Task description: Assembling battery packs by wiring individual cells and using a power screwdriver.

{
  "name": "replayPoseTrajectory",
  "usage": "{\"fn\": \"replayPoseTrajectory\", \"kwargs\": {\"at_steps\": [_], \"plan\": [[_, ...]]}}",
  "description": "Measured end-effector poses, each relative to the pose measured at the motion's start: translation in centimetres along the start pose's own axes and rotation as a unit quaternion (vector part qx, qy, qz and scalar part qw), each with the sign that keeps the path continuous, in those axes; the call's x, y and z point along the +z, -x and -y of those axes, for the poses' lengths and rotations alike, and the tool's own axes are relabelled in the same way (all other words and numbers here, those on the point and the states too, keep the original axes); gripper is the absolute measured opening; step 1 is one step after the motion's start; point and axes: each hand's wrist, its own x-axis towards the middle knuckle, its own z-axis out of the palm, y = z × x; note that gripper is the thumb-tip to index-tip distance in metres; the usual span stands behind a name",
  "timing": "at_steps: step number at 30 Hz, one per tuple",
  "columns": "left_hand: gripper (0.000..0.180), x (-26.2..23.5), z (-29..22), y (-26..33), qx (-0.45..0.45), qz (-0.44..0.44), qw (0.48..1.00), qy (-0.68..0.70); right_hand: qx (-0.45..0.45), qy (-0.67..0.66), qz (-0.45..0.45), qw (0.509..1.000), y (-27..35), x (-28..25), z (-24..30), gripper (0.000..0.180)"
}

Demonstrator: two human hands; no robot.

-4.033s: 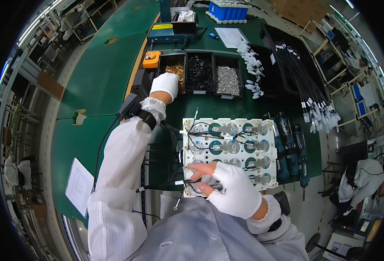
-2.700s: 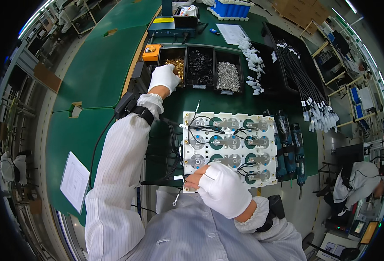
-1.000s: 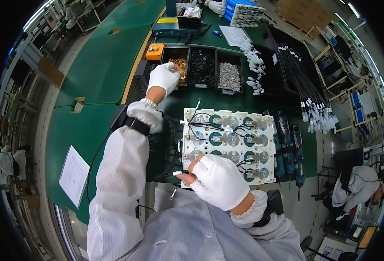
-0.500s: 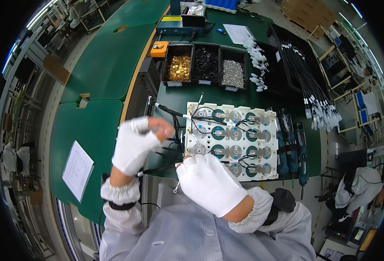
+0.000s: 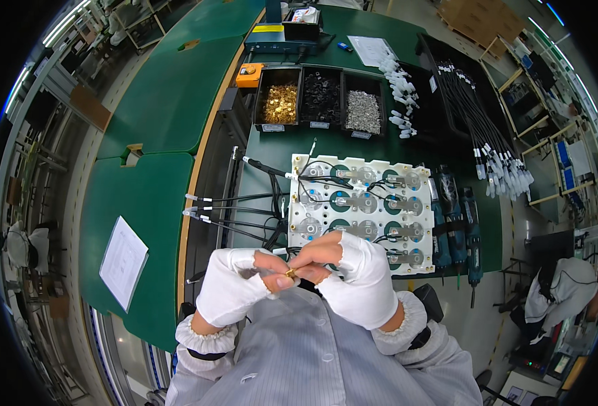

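Observation:
Both my hands wear white fingerless gloves and meet just off the near edge of a white board. My left hand [image 5: 241, 281] is closed, pinching a small gold-coloured metal piece [image 5: 290, 273] between thumb and fingers. The fingertips of my right hand [image 5: 353, 274] pinch the same piece from the other side; its exact shape is too small to tell. Behind the hands, the white board [image 5: 294, 162] carries rows of clear round parts, metal strips and black wires. Black cables [image 5: 241, 197] with white-sleeved ends run off its left side. My right hand hides the board's near-left corner.
Beyond the board stand a bin of gold-coloured pieces [image 5: 280, 103], a bin of black parts [image 5: 320, 95] and a bin of silver parts [image 5: 363, 111]. Power screwdrivers [image 5: 453, 227] lie at the board's right. A tray of cables [image 5: 471, 111] is at far right, papers [image 5: 123, 260] at left.
My left hand has come down and right from beside the board. My right hand has shifted slightly right, off the board's near-left corner. They now meet on the gold-coloured piece.

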Motion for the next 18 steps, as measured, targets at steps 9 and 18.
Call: {"fn": "replayPoseTrajectory", "kwargs": {"at_steps": [9,18], "plan": [[0.017,-0.3,1.0,-0.7,0.006,0.050,0.999,-0.016,-0.031,-0.001,0.035,0.999,0.8,-0.7,-0.6,0.032],[0.014,1.9,-0.5,-0.4,-0.008,-0.074,0.991,-0.114,-0.155,0.170,0.013,0.973,0.9,-0.9,-2.6,0.033]]}}
